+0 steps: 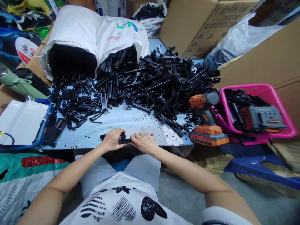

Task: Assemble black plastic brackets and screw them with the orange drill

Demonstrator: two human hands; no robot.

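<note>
Grip on 1 long narrow black plastic part (125, 141), 2-handed: L hand (112, 139) curled round its left stretch, R hand (143, 142) closed over the right, a bit of black showing btwn. Fingertips partly hidden; can't tell how hard either presses. Part's at the front edge of the light-blue worktop (122, 118), right in front of the wearer; resting or lifted, can't tell.

Step, my guess: hand-fitting or adjusting, no tool in use. Next move calls for L steady, R free to press or shift its hold w/o the part slipping off the edge.

Nearby: flat white round discs (172, 136) just R of the R hand; orange-and-grey cordless power drill (205, 117) upright beyond them, untouched. Behind: big heap of black plastic parts (161, 84), plus smaller black slotted pieces (78, 107) on the L.
</note>
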